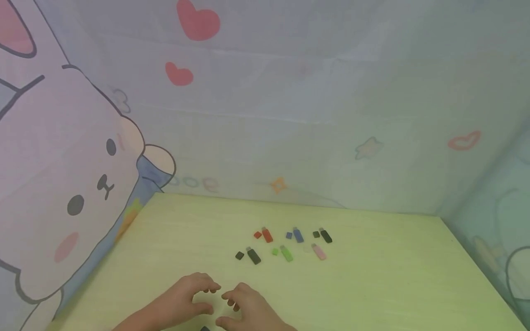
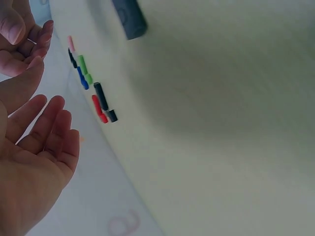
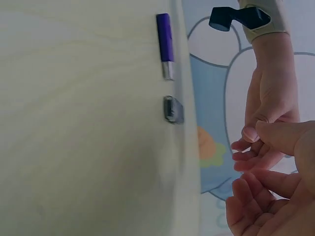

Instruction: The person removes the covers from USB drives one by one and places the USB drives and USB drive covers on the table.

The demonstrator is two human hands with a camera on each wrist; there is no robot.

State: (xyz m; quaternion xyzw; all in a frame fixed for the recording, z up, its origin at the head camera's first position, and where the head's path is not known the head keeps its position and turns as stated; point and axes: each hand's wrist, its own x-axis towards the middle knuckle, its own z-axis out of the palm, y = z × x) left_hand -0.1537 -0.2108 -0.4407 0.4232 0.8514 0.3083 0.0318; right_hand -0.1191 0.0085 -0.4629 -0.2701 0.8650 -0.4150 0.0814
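Note:
Both of my hands hover over the front of the table with fingers loosely bent and nothing in them. My left hand (image 1: 191,294) and right hand (image 1: 250,309) face each other, fingertips a short gap apart in the head view. Below them, a dark piece (image 1: 204,328) just shows at the bottom edge. In the right wrist view a purple USB flash drive (image 3: 166,42) lies with its metal plug bare, and a small dark cap (image 3: 171,109) lies beyond the plug. The end of a dark flash drive (image 2: 130,19) appears at the top of the left wrist view.
Farther back lie several uncapped USB flash drives, each with a cap beside it: red (image 1: 267,235), blue (image 1: 298,235), black (image 1: 326,236), dark grey (image 1: 254,256), green (image 1: 286,253) and pink (image 1: 319,252). A printed cloth (image 1: 310,115) hangs behind the pale table (image 1: 393,276).

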